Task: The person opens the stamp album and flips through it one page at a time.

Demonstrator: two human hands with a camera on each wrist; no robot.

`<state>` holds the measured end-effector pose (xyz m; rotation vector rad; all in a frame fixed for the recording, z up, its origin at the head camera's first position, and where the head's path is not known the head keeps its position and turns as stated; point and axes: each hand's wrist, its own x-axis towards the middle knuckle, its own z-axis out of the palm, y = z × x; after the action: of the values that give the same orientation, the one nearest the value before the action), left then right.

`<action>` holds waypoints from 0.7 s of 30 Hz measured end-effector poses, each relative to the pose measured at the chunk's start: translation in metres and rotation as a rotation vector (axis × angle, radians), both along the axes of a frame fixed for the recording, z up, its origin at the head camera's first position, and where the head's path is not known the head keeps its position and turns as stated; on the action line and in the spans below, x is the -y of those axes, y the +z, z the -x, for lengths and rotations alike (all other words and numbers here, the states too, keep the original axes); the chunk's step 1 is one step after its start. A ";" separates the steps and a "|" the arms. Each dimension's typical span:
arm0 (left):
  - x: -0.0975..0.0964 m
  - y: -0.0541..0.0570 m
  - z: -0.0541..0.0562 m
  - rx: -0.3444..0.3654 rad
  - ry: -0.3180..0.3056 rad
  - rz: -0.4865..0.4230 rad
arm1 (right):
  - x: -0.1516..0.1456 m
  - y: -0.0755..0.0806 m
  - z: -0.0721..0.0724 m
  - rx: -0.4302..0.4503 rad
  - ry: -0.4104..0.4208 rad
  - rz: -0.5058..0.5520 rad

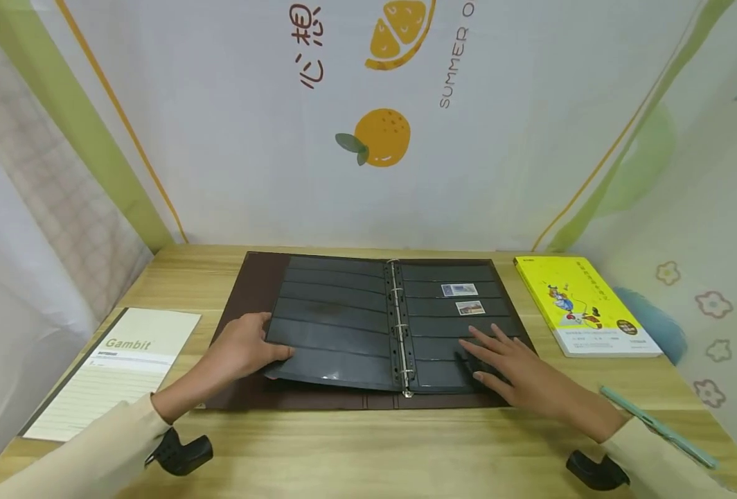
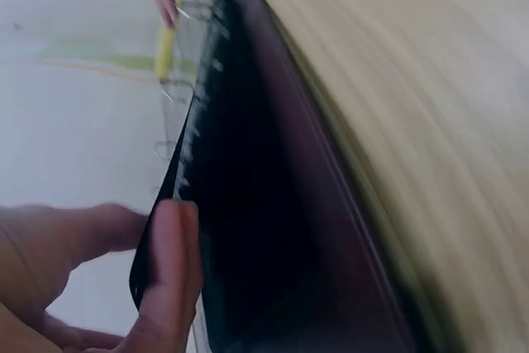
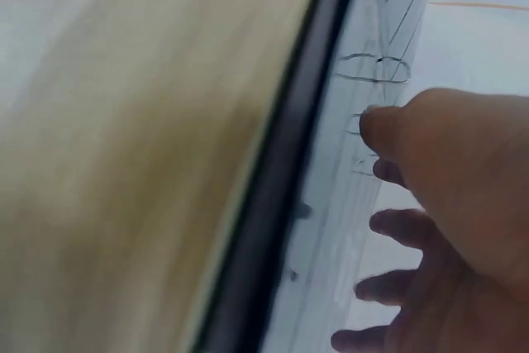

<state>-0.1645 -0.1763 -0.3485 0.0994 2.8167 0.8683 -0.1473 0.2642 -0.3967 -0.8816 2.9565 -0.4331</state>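
A dark brown ring-bound stamp album (image 1: 234, 291) lies open in the head view. My left hand (image 1: 244, 346) pinches the outer edge of its left black page (image 1: 337, 333) between thumb and fingers, near the lower corner. In the left wrist view that page stands raised off the album's cover (image 2: 306, 138). Over the lower part of the right page (image 1: 433, 346) my right hand (image 1: 512, 364) spreads its fingers, gripping nothing. Two stamps, a bluish one (image 1: 459, 290) and a reddish-brown one (image 1: 470, 308), sit in the right page's strips. Metal rings (image 1: 398, 291) run down the middle.
On the left lies a lined Gambit notepad (image 1: 125, 367), partly under the left forearm. A yellow book (image 1: 574, 298) rests at the right. Beside the right sleeve is a pale green pen-like stick (image 1: 655, 424). A white printed curtain (image 1: 250, 173) hangs behind the wooden table (image 1: 318, 450).
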 end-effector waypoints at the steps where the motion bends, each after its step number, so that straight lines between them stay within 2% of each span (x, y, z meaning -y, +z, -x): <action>1: 0.001 -0.003 0.001 0.006 -0.010 0.014 | -0.001 -0.002 0.000 -0.008 -0.011 -0.014; 5: 0.001 -0.013 0.004 0.016 -0.043 0.037 | -0.003 -0.009 -0.001 -0.019 -0.019 -0.048; 11: -0.001 -0.020 0.000 -0.025 -0.072 0.108 | -0.004 -0.015 -0.002 0.016 -0.027 -0.032; 15: -0.004 -0.021 -0.001 -0.070 -0.079 0.199 | -0.004 -0.016 -0.002 0.012 -0.029 -0.034; 17: -0.005 -0.021 -0.003 -0.113 -0.094 0.246 | -0.004 -0.017 -0.001 0.008 -0.027 -0.041; 19: -0.008 -0.021 -0.007 -0.198 -0.120 0.306 | -0.004 -0.017 -0.001 0.008 -0.025 -0.045; 21: -0.015 -0.022 -0.012 -0.348 -0.159 0.391 | -0.004 -0.017 -0.001 0.008 -0.025 -0.048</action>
<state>-0.1521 -0.1618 -0.3708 0.4473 3.1811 0.2756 -0.1462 0.2681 -0.4137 -0.8375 2.9603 -0.3644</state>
